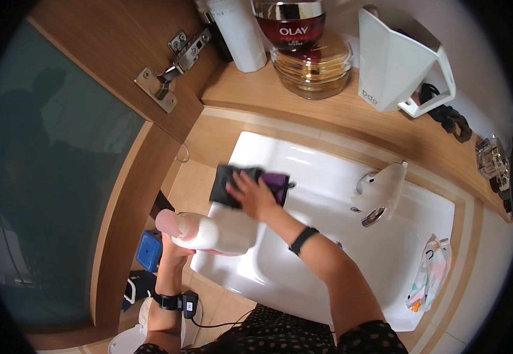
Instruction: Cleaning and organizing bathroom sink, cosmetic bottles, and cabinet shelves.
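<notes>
My left hand is closed around a white bottle with a pink cap. The bottle is tilted onto its side over the left rim of the white washbasin. With fingers spread, my right hand lies flat on a dark grey cloth at the basin's back left ledge. A purple part of the cloth shows beside the hand.
A wooden cabinet door with a glass panel stands open at left. The wooden shelf above the basin bears jars, a white holder and hair ties. A tap rises from the back; a soft wipes packet lies at right.
</notes>
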Demonstrator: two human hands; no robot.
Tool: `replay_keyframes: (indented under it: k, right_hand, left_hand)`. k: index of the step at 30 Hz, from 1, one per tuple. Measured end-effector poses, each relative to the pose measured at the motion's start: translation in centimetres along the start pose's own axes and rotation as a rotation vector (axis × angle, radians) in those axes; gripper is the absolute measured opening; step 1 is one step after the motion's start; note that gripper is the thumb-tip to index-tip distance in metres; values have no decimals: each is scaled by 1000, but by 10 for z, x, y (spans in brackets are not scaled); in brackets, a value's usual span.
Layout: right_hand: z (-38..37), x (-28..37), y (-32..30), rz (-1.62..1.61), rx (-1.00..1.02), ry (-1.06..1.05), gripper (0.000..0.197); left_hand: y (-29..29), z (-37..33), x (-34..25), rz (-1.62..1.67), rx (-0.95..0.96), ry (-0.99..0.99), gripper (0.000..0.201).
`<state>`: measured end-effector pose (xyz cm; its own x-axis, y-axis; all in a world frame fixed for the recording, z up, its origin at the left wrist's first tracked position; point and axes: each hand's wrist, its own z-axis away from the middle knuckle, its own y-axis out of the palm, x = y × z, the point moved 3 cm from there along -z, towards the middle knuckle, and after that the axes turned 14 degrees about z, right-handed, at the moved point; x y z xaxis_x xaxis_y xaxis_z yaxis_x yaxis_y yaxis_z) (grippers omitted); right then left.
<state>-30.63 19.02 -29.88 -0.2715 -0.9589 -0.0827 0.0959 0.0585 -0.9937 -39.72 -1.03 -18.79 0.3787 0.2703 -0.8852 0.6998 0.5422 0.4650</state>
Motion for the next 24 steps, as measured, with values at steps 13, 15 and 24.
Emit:
replay_keyframes:
  k: [13,15,24]
  right_hand:
    - [-17,-81,5,38,-211,375,62]
    - [-4,-27,13,6,-145,183,61]
    - [2,-73,7,-13,-259,117,62]
  left_hand:
    - [-12,37,-2,31,-22,-29,100]
    - [-13,45,-8,23,-25,-5,98]
    - [-38,41,1,-13,113,102,89]
